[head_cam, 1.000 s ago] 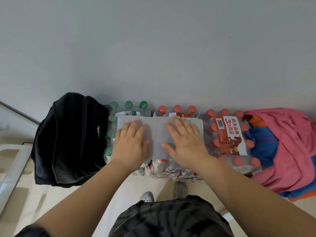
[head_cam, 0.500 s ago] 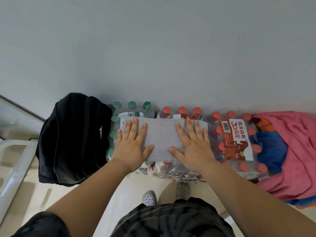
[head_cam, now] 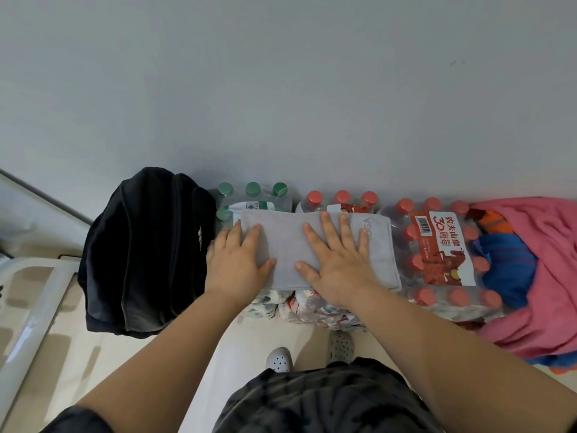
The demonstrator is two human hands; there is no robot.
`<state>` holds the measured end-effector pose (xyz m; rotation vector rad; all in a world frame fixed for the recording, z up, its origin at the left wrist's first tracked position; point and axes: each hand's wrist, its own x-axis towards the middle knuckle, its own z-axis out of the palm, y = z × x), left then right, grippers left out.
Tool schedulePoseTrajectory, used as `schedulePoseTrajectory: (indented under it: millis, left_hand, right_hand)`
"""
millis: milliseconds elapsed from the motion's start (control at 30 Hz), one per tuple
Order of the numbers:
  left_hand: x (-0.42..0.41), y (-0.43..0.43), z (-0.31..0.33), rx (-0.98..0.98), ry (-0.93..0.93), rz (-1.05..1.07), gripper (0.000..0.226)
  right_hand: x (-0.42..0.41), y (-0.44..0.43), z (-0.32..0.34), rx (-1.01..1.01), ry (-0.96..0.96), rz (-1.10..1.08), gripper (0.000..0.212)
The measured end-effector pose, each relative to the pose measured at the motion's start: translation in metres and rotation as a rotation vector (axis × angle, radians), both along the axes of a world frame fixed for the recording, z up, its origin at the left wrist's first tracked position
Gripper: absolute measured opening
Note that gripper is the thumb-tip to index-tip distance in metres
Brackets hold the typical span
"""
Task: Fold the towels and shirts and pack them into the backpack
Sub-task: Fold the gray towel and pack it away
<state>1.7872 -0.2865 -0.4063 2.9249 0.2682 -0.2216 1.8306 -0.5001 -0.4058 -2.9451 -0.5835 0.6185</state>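
Two shoes at frame bottom, toes twd the bottle packs. Both hands lie flat, fingers straight & spread, on a folded grey towel: L hand on its left end, R hand approx mid-towel. Towel sits atop the shrink-wrapped packs, green caps at left, red caps at right. Black backpack stands just left of packs; open or zipped, can't tell. Clothes pile, pink over blue & orange, lies right of packs. Grey wall behind.
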Motion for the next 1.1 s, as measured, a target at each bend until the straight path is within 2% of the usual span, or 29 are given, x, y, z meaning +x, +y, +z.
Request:
schedulePoseTrajectory:
  millis: [100, 233, 400, 467, 600, 667, 800, 933, 1100]
  left_hand:
    - [0.005, 0.002, 0.006, -0.100, -0.033, 0.033, 0.077]
    - [0.015, 0.003, 0.019, -0.375, 0.051, 0.207, 0.080]
    - [0.019, 0.006, 0.024, -0.366, 0.119, 0.183, 0.077]
    - [0.022, 0.009, 0.026, -0.381, 0.140, 0.179, 0.070]
    - [0.020, 0.014, 0.024, -0.621, 0.112, 0.286, 0.046]
    - [0.016, 0.017, 0.022, -0.738, 0.065, 0.310, 0.042]
    - [0.011, 0.022, 0.021, -0.885, 0.040, 0.310, 0.053]
    - [0.010, 0.021, 0.026, -1.005, 0.022, 0.330, 0.063]
    - [0.005, 0.016, 0.048, -1.076, -0.101, 0.323, 0.066]
  right_hand:
    - [0.000, 0.000, 0.000, -0.015, -0.002, 0.000, 0.079]
    - [0.001, 0.010, 0.007, -0.070, 0.005, -0.024, 0.080]
    - [-0.002, 0.024, 0.005, -0.062, 0.009, -0.049, 0.078]
    - [-0.002, 0.024, 0.002, -0.061, 0.006, -0.060, 0.078]
    - [-0.003, 0.022, 0.001, -0.043, -0.002, -0.061, 0.078]
    - [-0.004, 0.022, 0.001, -0.035, -0.008, -0.064, 0.077]
    - [-0.007, 0.025, 0.004, -0.063, -0.065, -0.010, 0.081]
    - [-0.007, 0.028, 0.002, -0.030, -0.034, -0.027, 0.085]
    - [-0.002, 0.035, 0.005, 0.029, -0.005, 0.010, 0.089]
